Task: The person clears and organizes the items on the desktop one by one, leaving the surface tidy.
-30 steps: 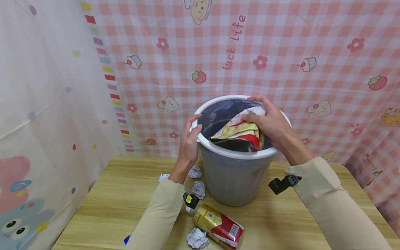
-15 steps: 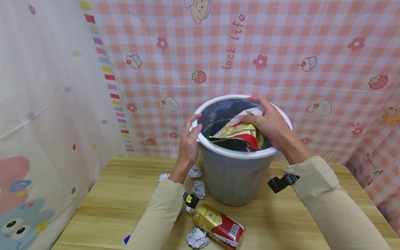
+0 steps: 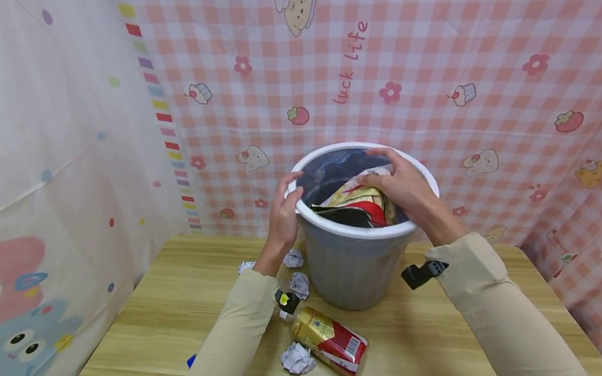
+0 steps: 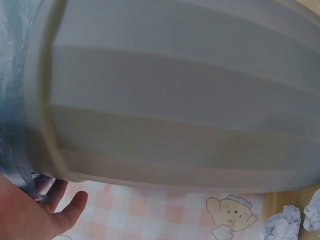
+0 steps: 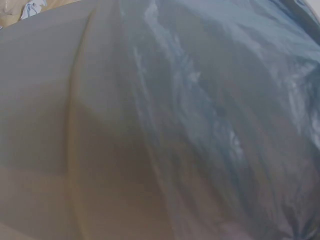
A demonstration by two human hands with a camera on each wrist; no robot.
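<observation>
A grey trash bin (image 3: 353,273) with a white rim and a dark plastic liner (image 3: 339,161) stands on the wooden table. My left hand (image 3: 283,212) grips the rim on its left side, thumb and fingers around the edge; the left wrist view shows this hand (image 4: 35,215) by the bin wall. Inside the mouth of the bin, my right hand (image 3: 405,186) holds a crumpled printed packaging bag (image 3: 360,198), white, yellow and red, its thumb on top of it. Some of its fingers are hidden. Only bin wall and shiny liner (image 5: 215,115) fill the right wrist view.
In front of the bin, a drink bottle (image 3: 330,344) with a red and gold label lies on its side. Several crumpled paper balls (image 3: 297,358) lie to the left and front. A small blue piece (image 3: 191,360) is by the left sleeve. A checked curtain (image 3: 335,73) hangs behind.
My right hand has shifted slightly left and inward, and the packaging bag has moved a little left and lower in the bin. The left hand stays on the rim.
</observation>
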